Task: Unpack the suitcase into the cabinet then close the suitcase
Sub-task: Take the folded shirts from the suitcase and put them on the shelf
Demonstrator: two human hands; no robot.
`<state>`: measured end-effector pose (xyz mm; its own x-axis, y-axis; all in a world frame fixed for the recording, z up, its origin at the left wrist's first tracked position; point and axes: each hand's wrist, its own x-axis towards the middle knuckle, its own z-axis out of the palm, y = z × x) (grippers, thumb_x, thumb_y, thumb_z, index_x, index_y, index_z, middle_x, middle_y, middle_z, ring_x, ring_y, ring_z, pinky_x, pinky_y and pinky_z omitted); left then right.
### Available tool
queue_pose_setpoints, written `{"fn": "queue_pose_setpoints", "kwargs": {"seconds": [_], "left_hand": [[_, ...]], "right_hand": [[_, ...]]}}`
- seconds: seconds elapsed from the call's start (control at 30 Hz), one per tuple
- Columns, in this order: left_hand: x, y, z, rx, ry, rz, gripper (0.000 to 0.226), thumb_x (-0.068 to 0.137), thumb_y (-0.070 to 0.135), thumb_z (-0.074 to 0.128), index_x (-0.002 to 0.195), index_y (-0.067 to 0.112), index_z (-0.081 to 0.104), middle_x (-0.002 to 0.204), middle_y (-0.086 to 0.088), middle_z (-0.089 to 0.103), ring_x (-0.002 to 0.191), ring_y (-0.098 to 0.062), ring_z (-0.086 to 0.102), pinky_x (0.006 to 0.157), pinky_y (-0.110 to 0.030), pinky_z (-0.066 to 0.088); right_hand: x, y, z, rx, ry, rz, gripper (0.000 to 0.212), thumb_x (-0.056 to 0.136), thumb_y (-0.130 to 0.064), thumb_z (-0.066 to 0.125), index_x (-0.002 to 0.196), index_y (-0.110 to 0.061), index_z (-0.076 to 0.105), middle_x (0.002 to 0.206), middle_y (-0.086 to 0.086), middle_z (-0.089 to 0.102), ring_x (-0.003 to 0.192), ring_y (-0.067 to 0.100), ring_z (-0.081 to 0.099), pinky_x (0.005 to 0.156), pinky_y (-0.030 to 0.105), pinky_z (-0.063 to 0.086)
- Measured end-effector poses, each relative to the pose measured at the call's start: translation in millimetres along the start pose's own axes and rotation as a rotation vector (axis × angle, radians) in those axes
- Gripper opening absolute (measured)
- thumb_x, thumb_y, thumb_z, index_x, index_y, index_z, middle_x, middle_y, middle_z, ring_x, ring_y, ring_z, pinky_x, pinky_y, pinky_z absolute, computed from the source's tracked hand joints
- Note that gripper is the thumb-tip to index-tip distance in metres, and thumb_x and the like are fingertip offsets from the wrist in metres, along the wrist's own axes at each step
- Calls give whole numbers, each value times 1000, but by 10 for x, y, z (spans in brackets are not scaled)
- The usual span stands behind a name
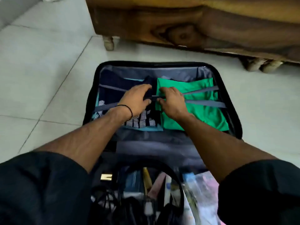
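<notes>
The suitcase (162, 72) lies open on the tiled floor (40, 70). Its far half is packed with folded clothes held down by grey straps (204, 103). Both hands meet at the strap buckle (152, 96) in the middle. The left hand (135, 99) pinches its left side and the right hand (172, 101) its right side, fingers curled on it.

The step in hand looks to be unclipping the straps. To do it well, squeeze both release tabs together and draw the halves straight apart. Then lay the straps out over the suitcase walls so no garment snags as it is lifted.

Four strap arms run from the buckle, two left and two right. Under them lie one green garment (203, 116) on the right, one navy garment (110, 96) far left and one striped garment (141, 120) near left, with a teal edge (146, 128) beneath.

The wooden cabinet (211, 26) stands just beyond, three feet showing. The near half holds cables (105, 200) and plastic bags (203, 192), too blurred to count.
</notes>
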<state>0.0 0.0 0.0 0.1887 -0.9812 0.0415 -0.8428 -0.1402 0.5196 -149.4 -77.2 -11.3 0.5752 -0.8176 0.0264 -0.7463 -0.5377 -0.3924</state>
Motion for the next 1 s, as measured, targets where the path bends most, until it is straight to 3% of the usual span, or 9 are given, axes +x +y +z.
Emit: {"fn": "queue_pose_setpoints", "kwargs": {"seconds": [0.17,0.3,0.43,0.5,0.6,0.7,0.77,0.87,1.0], "left_hand": [[160,10,227,26,-9,-54,43,92,27,64,134,25,55,127,-3,66,120,-26,59,102,-35,43],[110,90,310,-47,54,-53,12,90,26,65,101,25,68,102,-2,74,102,-28,65,92,-40,49],[-1,56,422,-141,35,-56,9,88,24,66,96,20,70,90,0,74,91,-22,68,81,-40,54],[-36,52,462,-203,26,-55,6,86,22,69,91,19,70,84,2,73,85,-17,69,78,-39,55],[-45,50,460,-259,26,-61,4,86,19,70,87,15,70,77,3,72,77,-12,69,77,-37,56],[-94,-95,330,-262,120,-148,8,89,18,66,81,18,65,67,3,69,67,-12,66,74,-36,55],[-168,-223,216,-151,125,-173,9,92,20,61,83,20,63,69,1,68,71,-19,66,74,-39,54],[-244,-312,66,202,97,-125,9,94,23,55,93,17,62,88,-8,71,86,-34,64,77,-43,51],[-242,-294,-29,243,100,-136,14,93,21,54,102,13,59,103,-9,65,95,-32,60,77,-42,48]], "right_hand": [[75,107,126,-130,-34,-25,22,98,-27,54,113,-15,66,118,12,68,118,32,56,103,37,26],[-14,183,12,-42,-146,-32,20,98,-27,56,111,-16,66,113,12,70,114,34,58,96,38,32],[-106,282,-18,164,-176,2,6,95,-19,59,94,-24,62,105,9,72,108,34,61,100,44,41],[-122,302,-20,193,-211,0,13,94,-17,60,87,-28,57,95,4,72,105,32,63,98,46,43],[-109,315,-35,154,-232,8,9,94,-16,59,91,-24,63,94,2,72,106,33,63,98,45,43],[-89,493,-119,-32,-37,176,22,93,-12,53,113,-10,62,114,18,69,111,40,60,95,42,39],[-143,652,-206,-178,143,257,30,88,-12,52,116,-5,60,118,23,64,112,43,56,98,45,36],[-211,642,-180,-271,298,167,38,77,-14,49,110,0,61,110,26,60,104,45,55,96,50,38],[-120,211,-110,57,199,-25,29,83,-3,50,106,1,65,108,22,63,102,41,57,91,46,46]]}}
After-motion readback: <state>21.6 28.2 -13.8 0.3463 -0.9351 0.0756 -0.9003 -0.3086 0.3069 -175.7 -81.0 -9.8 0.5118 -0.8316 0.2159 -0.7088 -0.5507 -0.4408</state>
